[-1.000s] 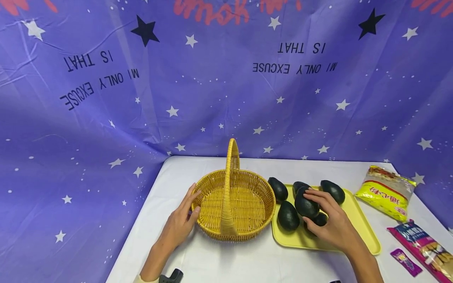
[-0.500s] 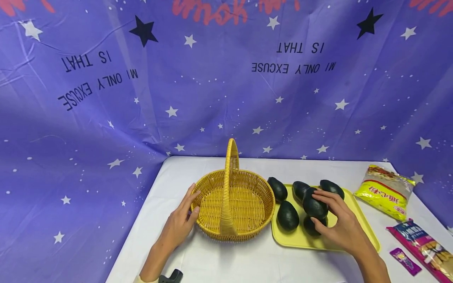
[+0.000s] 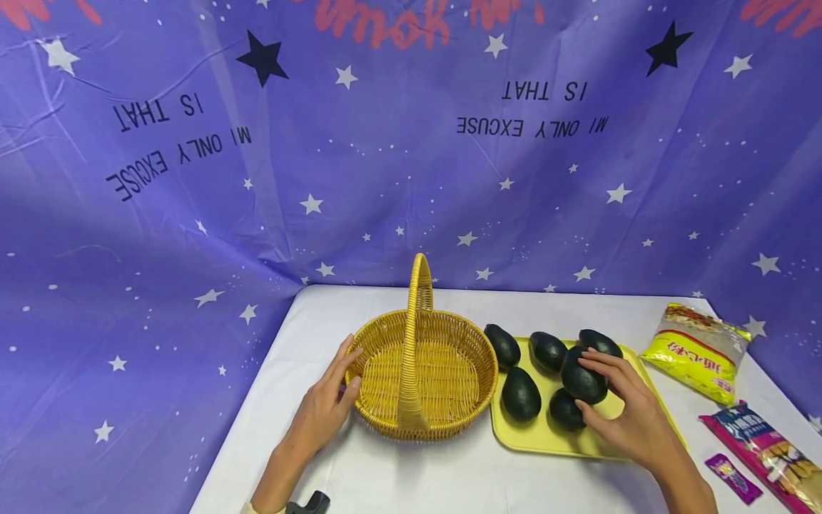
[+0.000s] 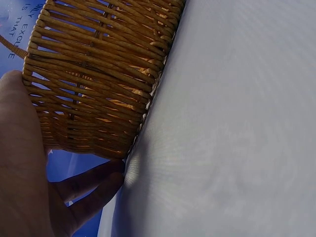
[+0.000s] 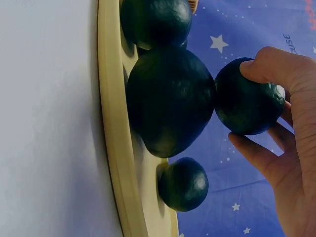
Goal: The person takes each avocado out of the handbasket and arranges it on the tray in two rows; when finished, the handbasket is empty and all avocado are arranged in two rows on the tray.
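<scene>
A dark green avocado [image 3: 584, 376] is held by my right hand [image 3: 632, 410], thumb on one side and fingers on the other. In the right wrist view this avocado [image 5: 249, 98] is raised above the tray and overlaps a larger-looking avocado [image 5: 170, 101]. Several more avocados lie on the yellow tray [image 3: 533, 444], one of them [image 3: 503, 346] at its left edge by the basket. My left hand [image 3: 324, 410] rests at the left side of a wicker basket [image 3: 424, 426] with nothing inside. In the left wrist view its fingers [image 4: 94, 190] reach straight along the basket's base.
The basket's tall arched handle [image 3: 411, 350] stands upright. Right of the tray lie a yellow food bag [image 3: 696, 353], a pink-and-blue snack bag [image 3: 764, 450] and a small purple packet [image 3: 733, 478]. A purple star-printed cloth [image 3: 411, 178] hangs behind the white table.
My right hand has carried the avocado to the right above the tray, uncovering more of the avocados beneath and behind it. The left hand stays at the basket.
</scene>
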Tool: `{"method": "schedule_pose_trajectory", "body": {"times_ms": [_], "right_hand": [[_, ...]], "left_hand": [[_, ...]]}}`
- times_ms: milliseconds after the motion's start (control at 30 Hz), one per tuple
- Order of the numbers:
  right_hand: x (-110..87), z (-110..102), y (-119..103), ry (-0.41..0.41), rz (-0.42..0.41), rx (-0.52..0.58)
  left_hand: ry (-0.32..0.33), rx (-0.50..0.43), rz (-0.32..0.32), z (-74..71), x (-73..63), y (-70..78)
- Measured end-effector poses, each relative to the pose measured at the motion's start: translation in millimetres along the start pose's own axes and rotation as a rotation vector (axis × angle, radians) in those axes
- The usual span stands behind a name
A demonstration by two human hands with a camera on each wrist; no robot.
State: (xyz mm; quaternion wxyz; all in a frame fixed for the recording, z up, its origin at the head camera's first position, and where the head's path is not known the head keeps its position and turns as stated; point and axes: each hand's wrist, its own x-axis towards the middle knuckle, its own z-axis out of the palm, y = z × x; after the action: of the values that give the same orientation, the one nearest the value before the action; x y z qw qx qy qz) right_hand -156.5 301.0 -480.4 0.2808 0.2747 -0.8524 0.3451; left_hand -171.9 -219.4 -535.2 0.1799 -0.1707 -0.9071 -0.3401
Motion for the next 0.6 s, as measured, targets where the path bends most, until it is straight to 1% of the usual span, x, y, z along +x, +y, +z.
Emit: {"method": "schedule_pose_trajectory", "body": {"times_ms": [167,333,467,600], "right_hand": [[-5.6,-4,3,-0.009,0.055,-0.012],[-8.5,-8,5,0.005,0.064,-0.025],[-11.1,-13,8,0.01,0.108,-0.038],[-13.4,-16,11,0.014,0.126,-0.034]], "left_hand": [[-0.002,-0.004,0.0,-0.6,0.3,0.7],[-0.005,-0.007,-0.008,-0.8,0.6,1.4],[-0.005,-0.009,-0.008,-0.8,0.7,1.7],[-0.004,-0.007,-0.007,-1.1,1.0,1.7]]}}
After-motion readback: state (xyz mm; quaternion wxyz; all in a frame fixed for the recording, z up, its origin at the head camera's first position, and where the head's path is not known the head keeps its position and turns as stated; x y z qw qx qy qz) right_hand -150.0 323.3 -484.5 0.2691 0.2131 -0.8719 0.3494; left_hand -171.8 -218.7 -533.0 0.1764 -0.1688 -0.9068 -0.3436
